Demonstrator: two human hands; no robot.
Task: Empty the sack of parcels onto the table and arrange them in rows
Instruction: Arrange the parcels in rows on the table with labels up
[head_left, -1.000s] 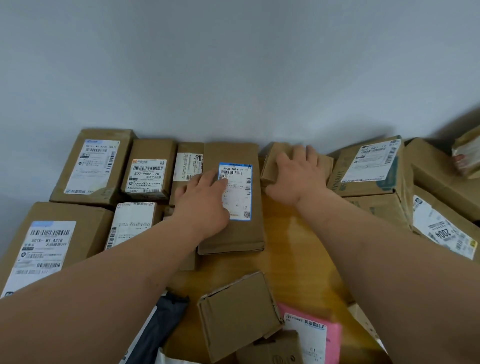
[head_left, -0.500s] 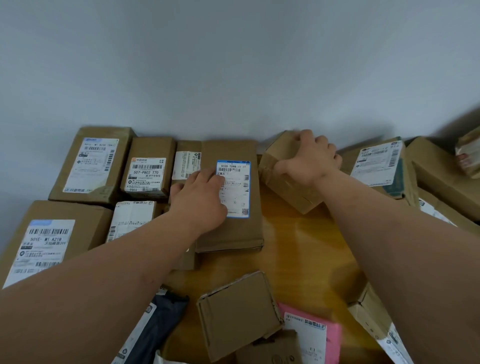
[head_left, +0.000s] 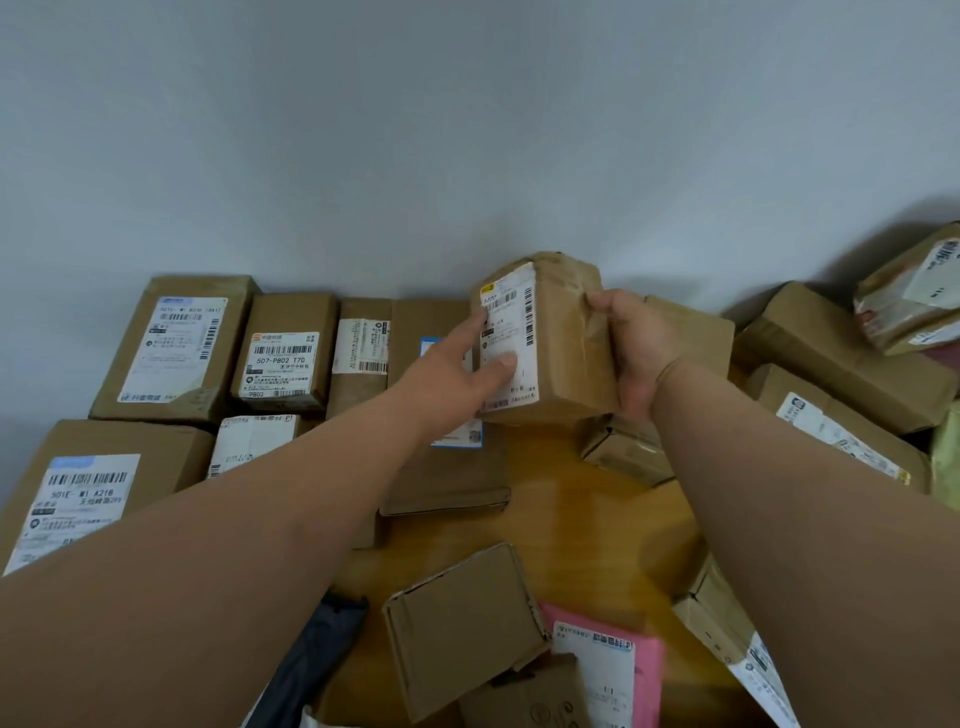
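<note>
I hold a small brown parcel (head_left: 563, 343) with a white barcode label up off the wooden table (head_left: 571, 514), its label side facing me. My left hand (head_left: 452, 374) grips its left edge with the thumb on the label. My right hand (head_left: 641, 348) grips its right side. Below my left wrist lies a long flat brown parcel (head_left: 441, 478) with a blue-edged label. To the left, brown labelled parcels stand side by side along the wall, among them a large parcel (head_left: 171, 348) and a smaller parcel (head_left: 283, 358).
A loose pile of brown parcels (head_left: 841, 358) fills the right side by the grey wall. Near the front edge lie a torn cardboard mailer (head_left: 462, 623), a pink parcel (head_left: 613, 665) and a dark plastic mailer (head_left: 317, 649). Another small box (head_left: 623, 452) sits under my right wrist.
My right hand has lifted the small parcel off the table and turned its label toward me. My left hand left the flat parcel and took hold of the small one.
</note>
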